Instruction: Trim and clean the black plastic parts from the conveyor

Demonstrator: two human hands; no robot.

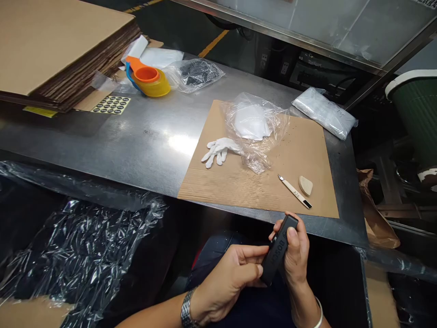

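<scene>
A long black plastic part marked BOSCH (279, 248) is held tilted over my lap, just off the table's front edge. My left hand (227, 278) pinches its lower end between thumb and fingers. Around the upper end is my right hand (296, 250), its thumb lying on the front face. On the cardboard sheet (218, 182) beyond lie a craft knife (294, 191) marked A26 and a small tan wedge-shaped block (305, 186). A white glove (220, 151) rests there too, beside a clear plastic bag (257, 123) with white sheets in it.
The steel table (150, 141) bears a stack of cardboard (64, 50), tape rolls (148, 79), a sticker sheet (112, 105), a bag of black parts (198, 73) and a wrapped packet (324, 111). Black plastic-covered goods (102, 255) stand at left; a green bin (414, 118) at right.
</scene>
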